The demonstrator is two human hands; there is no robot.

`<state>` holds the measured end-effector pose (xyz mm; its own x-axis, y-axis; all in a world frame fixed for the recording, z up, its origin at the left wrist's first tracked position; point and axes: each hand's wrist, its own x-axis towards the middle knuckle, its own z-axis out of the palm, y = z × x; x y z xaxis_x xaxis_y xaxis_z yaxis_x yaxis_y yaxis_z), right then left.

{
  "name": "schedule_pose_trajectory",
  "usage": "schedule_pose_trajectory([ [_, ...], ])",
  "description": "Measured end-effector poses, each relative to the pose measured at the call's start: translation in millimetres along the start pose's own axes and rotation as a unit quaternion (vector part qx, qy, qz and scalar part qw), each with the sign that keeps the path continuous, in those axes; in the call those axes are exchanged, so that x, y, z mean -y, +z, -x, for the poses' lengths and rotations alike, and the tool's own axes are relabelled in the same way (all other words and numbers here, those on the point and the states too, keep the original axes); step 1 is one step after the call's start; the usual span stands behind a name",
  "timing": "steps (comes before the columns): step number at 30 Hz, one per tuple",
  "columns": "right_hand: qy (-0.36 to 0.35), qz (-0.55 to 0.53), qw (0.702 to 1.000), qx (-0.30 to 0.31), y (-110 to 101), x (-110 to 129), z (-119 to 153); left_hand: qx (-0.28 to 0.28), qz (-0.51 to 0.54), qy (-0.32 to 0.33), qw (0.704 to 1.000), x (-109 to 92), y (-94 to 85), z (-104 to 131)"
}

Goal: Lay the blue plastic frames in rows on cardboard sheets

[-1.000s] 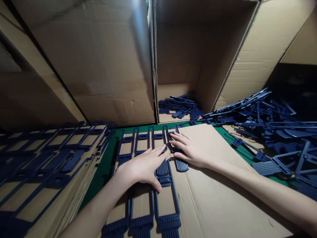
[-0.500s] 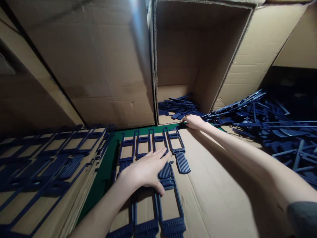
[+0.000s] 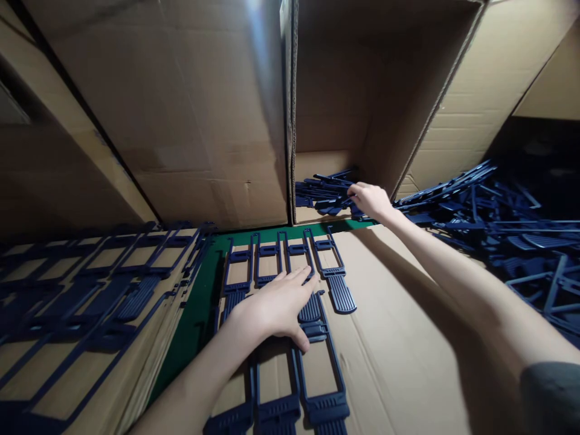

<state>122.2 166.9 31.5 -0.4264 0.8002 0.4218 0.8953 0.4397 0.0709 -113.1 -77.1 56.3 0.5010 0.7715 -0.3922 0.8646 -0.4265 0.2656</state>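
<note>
My left hand [image 3: 276, 308] lies flat with fingers spread over a group of dark blue plastic frames [image 3: 322, 368] with ribbed tabs, laid out in rows on a cardboard sheet. It hides the middle of several of them. Beyond it, my right hand [image 3: 369, 199] reaches to the mouth of an open cardboard box. Its fingers are pinched at a loose pile of similar dark blue plastic parts [image 3: 321, 190]. A dark blue piece shows under that hand, but its full shape is hidden. One frame with a ribbed tab [image 3: 342, 294] lies at the right end of the far row.
The open cardboard box [image 3: 435, 103] stands on its side at the back. A closed carton [image 3: 203, 151] adjoins it. Stacked cardboard with more frames [image 3: 131, 296] lies left, across a green strip [image 3: 193, 335]. A tangled heap of dark blue parts [image 3: 489, 211] fills the right.
My right hand has moved from the box's front edge up and into its mouth, onto the pile. The left hand stays on the frames. The whole view has shifted slightly.
</note>
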Motion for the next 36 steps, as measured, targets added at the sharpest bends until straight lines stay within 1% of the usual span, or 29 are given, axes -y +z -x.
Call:
schedule_pose_trajectory([
  [2,-0.025,0.002,0.994,-0.106,-22,-4,6,0.000,0.002,0.000,1.000,1,0.8,0],
  [3,-0.047,0.006,0.986,-0.161,-36,-6,11,-0.001,0.003,0.002,1.000,2,1.3,-1],
  [4,-0.077,0.011,0.977,-0.196,-50,-7,17,-0.002,0.003,0.005,1.000,2,1.8,-1],
  [5,-0.105,0.015,0.971,-0.213,-63,-7,24,-0.003,0.003,0.008,1.000,3,2.2,-1],
  [7,-0.179,0.029,0.962,-0.204,-88,-7,40,-0.007,0.001,0.011,1.000,3,2.6,-2],
  [9,-0.266,0.050,0.953,-0.132,-103,-3,59,-0.007,-0.003,0.007,1.000,2,2.1,-2],
  [10,-0.297,0.059,0.949,-0.088,-106,0,69,-0.005,-0.006,0.004,1.000,1,1.6,-1],
  [12,-0.333,0.062,0.941,-0.005,-102,7,88,-0.005,-0.011,-0.002,1.000,0,0.3,-1],
  [14,-0.347,0.036,0.935,0.062,-89,16,105,-0.004,-0.015,-0.002,1.000,-1,-0.9,0],
  [16,-0.341,-0.024,0.933,0.113,-75,23,119,-0.005,-0.017,0.000,1.000,-1,-1.4,0],
  [18,-0.314,-0.095,0.935,0.137,-63,26,129,-0.006,-0.015,0.003,1.000,-1,-1.4,-1],
  [19,-0.293,-0.126,0.938,0.135,-58,25,132,-0.007,-0.013,0.003,1.000,-1,-1.4,-1],
  [21,-0.243,-0.158,0.951,0.103,-52,18,135,-0.007,-0.008,0.001,1.000,-1,-1.4,-1],
  [23,-0.189,-0.150,0.968,0.064,-46,7,138,-0.006,-0.007,-0.001,1.000,-2,-1.9,-2],
  [25,-0.146,-0.116,0.982,0.041,-37,-3,140,-0.004,-0.009,-0.002,1.000,-3,-2.7,-2],
  [27,-0.130,-0.091,0.986,0.043,-26,-11,142,-0.003,-0.013,-0.003,1.000,-3,-3.5,-2],
  [30,-0.136,-0.095,0.985,0.046,-15,-14,144,0.000,-0.017,-0.004,1.000,-4,-3.8,-1],
  [31,-0.138,-0.100,0.985,0.039,-15,-12,144,0.000,-0.015,-0.003,1.000,-3,-3.5,-1],
  [33,-0.147,-0.111,0.983,0.015,-23,-7,146,-0.003,-0.011,-0.002,1.000,-2,-2.6,-1],
  [36,-0.188,-0.143,0.972,-0.007,-48,7,152,-0.008,-0.011,0.000,1.000,-1,-0.9,-2],
])
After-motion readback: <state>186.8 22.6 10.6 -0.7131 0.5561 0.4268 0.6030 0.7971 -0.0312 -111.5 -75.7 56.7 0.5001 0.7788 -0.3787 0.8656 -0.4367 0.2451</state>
